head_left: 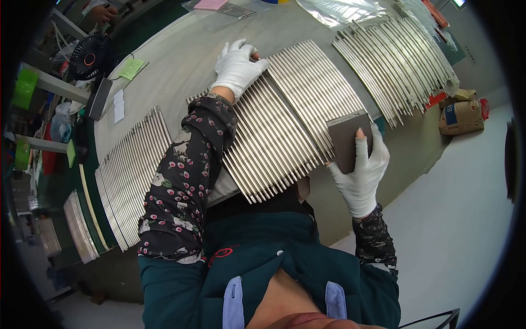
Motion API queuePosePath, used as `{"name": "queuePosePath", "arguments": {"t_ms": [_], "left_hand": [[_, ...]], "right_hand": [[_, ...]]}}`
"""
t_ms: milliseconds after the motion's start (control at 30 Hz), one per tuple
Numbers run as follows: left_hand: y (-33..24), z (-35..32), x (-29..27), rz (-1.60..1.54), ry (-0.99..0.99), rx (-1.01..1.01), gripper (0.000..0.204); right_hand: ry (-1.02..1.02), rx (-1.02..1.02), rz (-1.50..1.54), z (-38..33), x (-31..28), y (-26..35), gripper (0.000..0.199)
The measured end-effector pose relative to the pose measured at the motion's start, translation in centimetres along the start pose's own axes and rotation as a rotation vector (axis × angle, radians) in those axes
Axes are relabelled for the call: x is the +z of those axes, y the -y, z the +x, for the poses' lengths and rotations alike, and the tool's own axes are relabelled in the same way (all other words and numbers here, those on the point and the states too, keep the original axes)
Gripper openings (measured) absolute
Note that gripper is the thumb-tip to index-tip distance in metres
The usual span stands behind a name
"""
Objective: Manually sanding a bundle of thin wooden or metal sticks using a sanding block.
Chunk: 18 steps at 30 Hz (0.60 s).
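Observation:
My left hand point(238, 68), in a white glove with a bare thumb tip, rests at the far ends of the middle rows of metal rods point(274, 131). Its fingers are spread and nothing shows in its grasp. A dark grey flat rectangular block point(349, 145) is gripped in my right hand point(366, 170), also white-gloved, with its bare thumb tip pressed on the block's face. The block stands over the near right end of the second row of rods point(312, 82). What lies under the block is hidden.
More rod rows lie at the left point(134, 175) and far right point(394, 66). Plastic bags point(339, 11) sit at the back. A green note point(130, 68) and a white slip point(119, 106) lie left, near a black fan point(90, 57). A brown sack point(463, 117) stands right.

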<state>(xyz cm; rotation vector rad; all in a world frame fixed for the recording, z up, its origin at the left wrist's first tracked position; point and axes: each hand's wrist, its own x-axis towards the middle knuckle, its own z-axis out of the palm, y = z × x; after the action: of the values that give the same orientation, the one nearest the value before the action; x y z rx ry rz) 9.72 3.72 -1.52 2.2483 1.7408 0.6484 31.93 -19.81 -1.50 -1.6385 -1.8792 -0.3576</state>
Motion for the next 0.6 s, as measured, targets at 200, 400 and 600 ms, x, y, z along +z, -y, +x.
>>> {"name": "queuePosePath", "arguments": {"t_ms": [200, 400, 600], "left_hand": [[-1.4, -0.5, -1.1, -0.216, -0.081, -0.082, 0.035], [-3.5, -2.7, -2.1, -1.125, 0.062, -0.296, 0.035], [-5.6, -5.3, -1.3, -1.289, 0.279, -0.322, 0.013]], "right_hand": [[-0.028, -0.017, -0.018, -0.3, 0.4, -0.3, 0.113], [-0.071, -0.054, -0.001, -0.5, 0.9, -0.6, 0.114], [-0.026, -0.023, -0.039, -0.1, 0.6, -0.5, 0.109]]}}
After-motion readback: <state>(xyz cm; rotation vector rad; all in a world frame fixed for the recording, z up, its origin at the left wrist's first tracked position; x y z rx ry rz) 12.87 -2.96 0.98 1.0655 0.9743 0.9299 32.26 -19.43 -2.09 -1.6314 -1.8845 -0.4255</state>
